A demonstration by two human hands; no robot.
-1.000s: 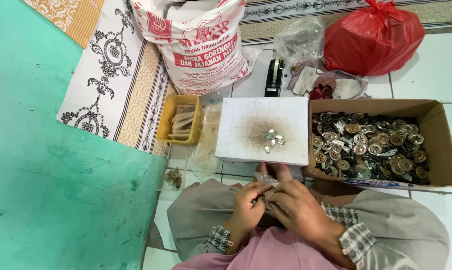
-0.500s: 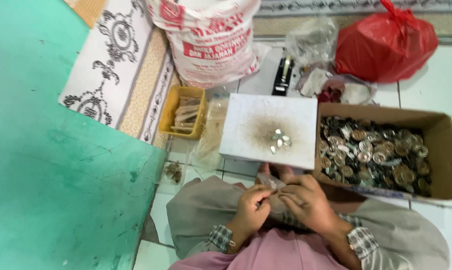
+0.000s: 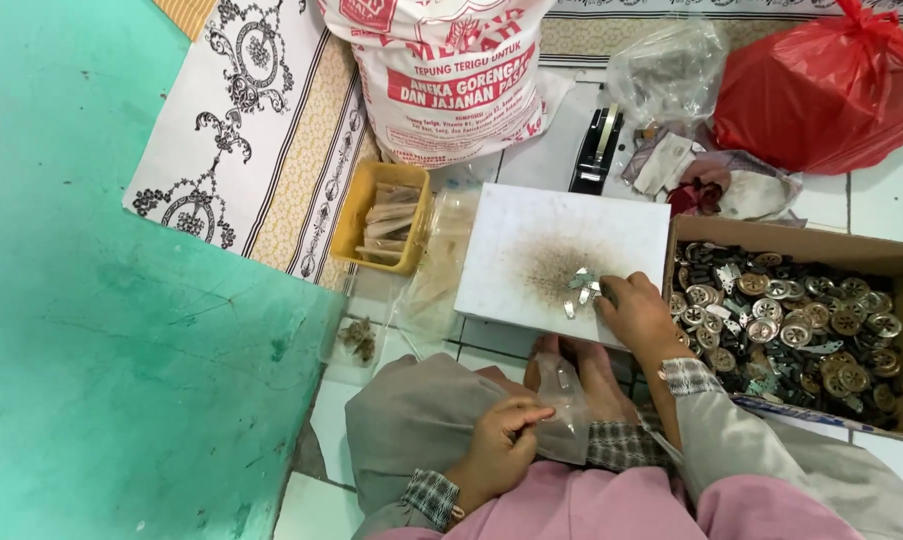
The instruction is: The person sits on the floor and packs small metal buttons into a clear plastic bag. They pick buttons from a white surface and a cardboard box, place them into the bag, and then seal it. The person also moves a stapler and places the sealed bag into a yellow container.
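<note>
My left hand point(image 3: 504, 437) pinches the mouth of a small clear plastic bag point(image 3: 561, 405) over my lap. My right hand point(image 3: 638, 312) reaches forward onto the white board point(image 3: 531, 240), its fingers closed around the small silver metal pieces point(image 3: 581, 287) lying in the board's dark smudged middle. Whether a piece is gripped cannot be seen. My bare feet point(image 3: 581, 365) show just below the board's near edge.
A cardboard box point(image 3: 801, 255) of round metal parts sits at right. A yellow tray point(image 3: 356, 215) of sticks lies left of the board. Behind are a large printed sack point(image 3: 451, 75), a tape dispenser point(image 3: 596, 150), a red bag point(image 3: 831, 85) and a teal surface point(image 3: 101, 350).
My right hand left the bag in my lap and moved forward onto the white board to the metal pieces. My left hand stayed on the bag.
</note>
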